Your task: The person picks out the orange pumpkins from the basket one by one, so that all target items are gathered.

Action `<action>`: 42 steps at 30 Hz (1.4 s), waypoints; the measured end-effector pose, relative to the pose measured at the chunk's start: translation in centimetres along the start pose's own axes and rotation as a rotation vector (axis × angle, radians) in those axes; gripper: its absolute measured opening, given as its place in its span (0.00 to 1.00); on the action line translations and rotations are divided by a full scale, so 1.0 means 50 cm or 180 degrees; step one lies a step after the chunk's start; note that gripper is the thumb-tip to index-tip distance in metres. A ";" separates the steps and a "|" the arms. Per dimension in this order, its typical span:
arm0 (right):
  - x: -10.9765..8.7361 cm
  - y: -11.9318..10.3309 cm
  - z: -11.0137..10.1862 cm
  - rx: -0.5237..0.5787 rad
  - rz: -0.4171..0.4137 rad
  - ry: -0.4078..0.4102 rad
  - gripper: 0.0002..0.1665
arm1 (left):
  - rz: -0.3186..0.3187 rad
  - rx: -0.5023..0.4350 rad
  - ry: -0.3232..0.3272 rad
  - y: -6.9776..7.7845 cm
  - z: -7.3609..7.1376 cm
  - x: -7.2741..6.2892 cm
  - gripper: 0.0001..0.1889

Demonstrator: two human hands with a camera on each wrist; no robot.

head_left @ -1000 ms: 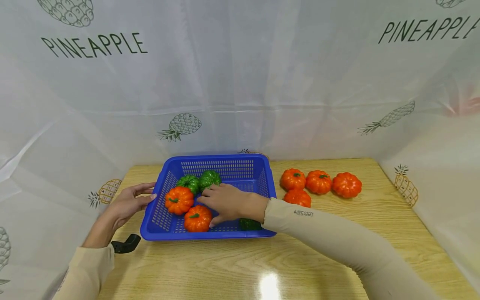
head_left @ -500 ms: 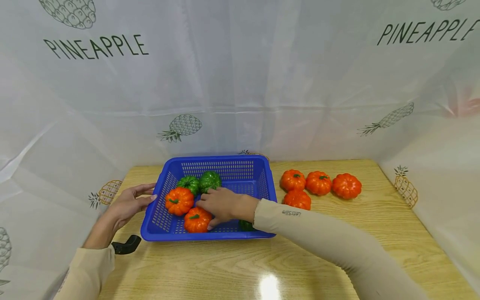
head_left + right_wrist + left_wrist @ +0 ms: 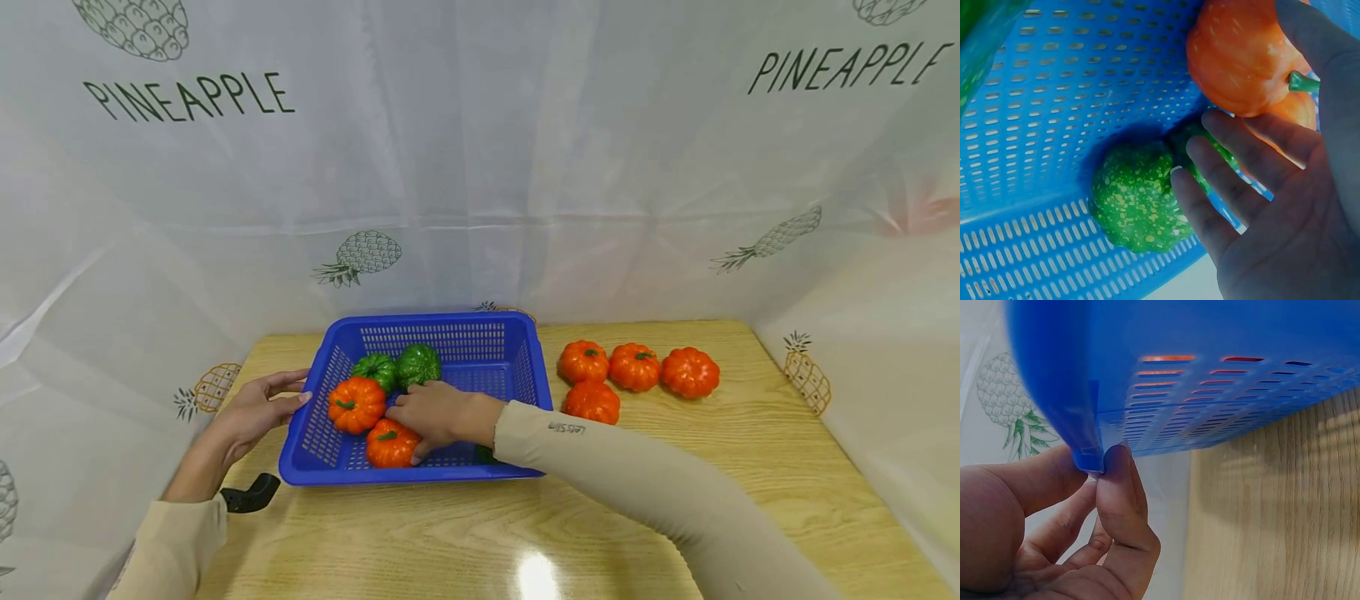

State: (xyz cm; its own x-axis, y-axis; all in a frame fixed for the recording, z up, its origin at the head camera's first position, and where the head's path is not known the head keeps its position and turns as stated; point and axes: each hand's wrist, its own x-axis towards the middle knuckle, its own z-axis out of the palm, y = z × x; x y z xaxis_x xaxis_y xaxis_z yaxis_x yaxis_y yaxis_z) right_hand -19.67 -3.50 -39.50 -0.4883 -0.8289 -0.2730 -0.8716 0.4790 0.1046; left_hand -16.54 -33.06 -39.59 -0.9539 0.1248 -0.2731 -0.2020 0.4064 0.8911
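Note:
My left hand [image 3: 258, 408] pinches the left rim of a blue plastic basket [image 3: 420, 475] between thumb and fingers; the left wrist view shows this grip up close. Inside the basket, my right hand [image 3: 442, 417] reaches over the front orange pumpkin [image 3: 388, 446], thumb at its right side. In the right wrist view the fingers [image 3: 1235, 169] are spread and fairly straight, beside an orange pumpkin [image 3: 1241, 56] and a speckled green pumpkin [image 3: 1138, 197]. Another orange pumpkin [image 3: 357, 405] and two green pumpkins [image 3: 418, 365] sit at the basket's left.
Right of the basket, several orange pumpkins [image 3: 635, 367] stand on the wooden table [image 3: 675, 450]. A dark green pumpkin [image 3: 483, 455] is partly hidden under my right wrist. A black angled object [image 3: 251, 493] lies by my left wrist. White printed sheeting [image 3: 465, 167] hangs behind.
My right hand and forearm have shifted slightly left and toward me, closer over the front orange pumpkin. The left hand keeps its place on the rim, and the pumpkins stay put.

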 end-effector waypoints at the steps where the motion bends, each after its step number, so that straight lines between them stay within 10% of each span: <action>1: 0.001 -0.001 0.001 -0.0004 0.0003 0.0008 0.44 | -0.0003 -0.0003 0.0001 0.000 0.000 0.000 0.34; 24: -0.021 0.013 -0.016 -0.0060 0.0152 0.0034 0.47 | 0.0002 0.0022 -0.0015 -0.006 0.002 0.004 0.34; 42: -0.175 0.090 -0.078 0.0212 0.0273 0.0663 0.44 | 0.0049 0.0039 0.0009 0.000 0.002 0.000 0.34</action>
State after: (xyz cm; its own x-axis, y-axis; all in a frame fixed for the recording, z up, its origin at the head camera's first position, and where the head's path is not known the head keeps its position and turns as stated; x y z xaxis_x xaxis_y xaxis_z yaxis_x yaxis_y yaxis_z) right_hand -19.49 4.76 -32.92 -0.5651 -0.8227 -0.0620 -0.8250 0.5626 0.0538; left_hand -16.50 -32.96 -39.60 -0.9574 0.1285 -0.2585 -0.1846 0.4155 0.8906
